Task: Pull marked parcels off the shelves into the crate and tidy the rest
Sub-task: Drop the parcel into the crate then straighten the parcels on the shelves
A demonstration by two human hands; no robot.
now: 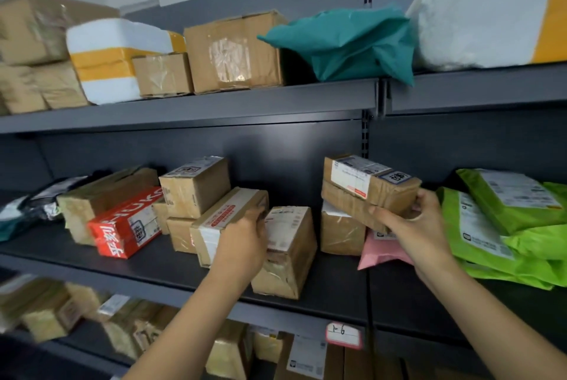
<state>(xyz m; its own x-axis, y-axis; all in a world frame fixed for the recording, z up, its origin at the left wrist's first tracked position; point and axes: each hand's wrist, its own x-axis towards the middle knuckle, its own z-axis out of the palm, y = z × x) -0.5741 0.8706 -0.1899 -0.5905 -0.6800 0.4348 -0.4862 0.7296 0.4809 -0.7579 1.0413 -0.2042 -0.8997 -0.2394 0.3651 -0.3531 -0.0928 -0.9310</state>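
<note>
Middle shelf (138, 272): slanted carton (221, 223) is being gripped by the left hand (242, 244) — likely being squared up. Right of it, labelled box (365, 192) is being pinched by the right hand (411, 226), presumably for mark check; crate unseen.

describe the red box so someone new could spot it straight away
Look at the middle shelf, left half. Among the brown cartons there, the red box lies at the front, left of the left hand. It is the only red parcel, with white lettering.
</note>
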